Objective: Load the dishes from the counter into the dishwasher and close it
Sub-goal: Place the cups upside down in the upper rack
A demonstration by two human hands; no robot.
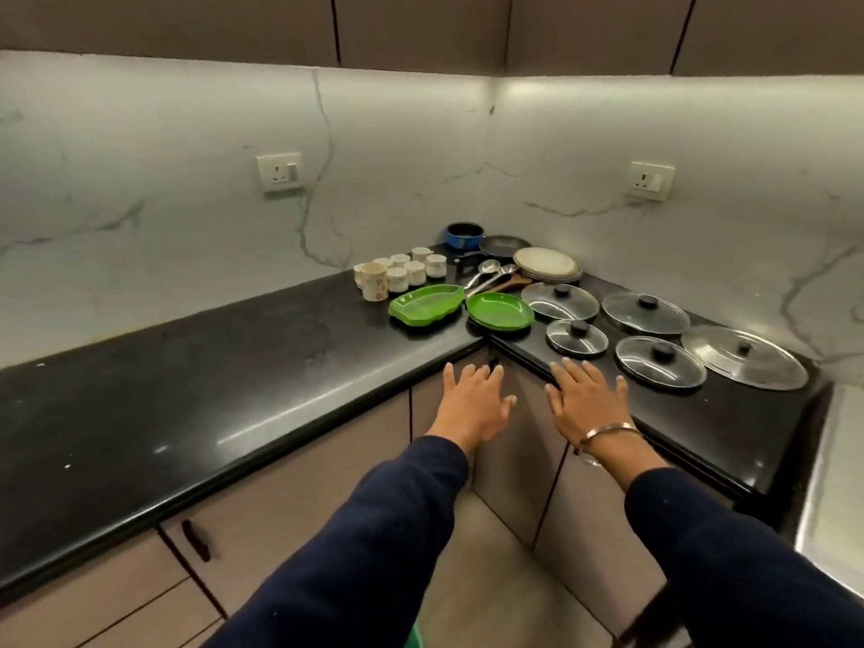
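Dishes crowd the corner of the black counter. Several white floral cups stand at the back left. In front of them lie a stack of green trays and a green oval plate. A stack of pale plates, ladles, a blue pot and a dark pan sit behind. Several glass lids and a steel lid lie to the right. My left hand and my right hand hover flat with straight fingers, holding nothing, just before the counter's corner edge. No dishwasher shows.
Grey cabinet doors with dark handles run under the counter. Two wall sockets sit on the marble backsplash. A steel surface borders the counter at the right edge. Upper cabinets hang overhead.
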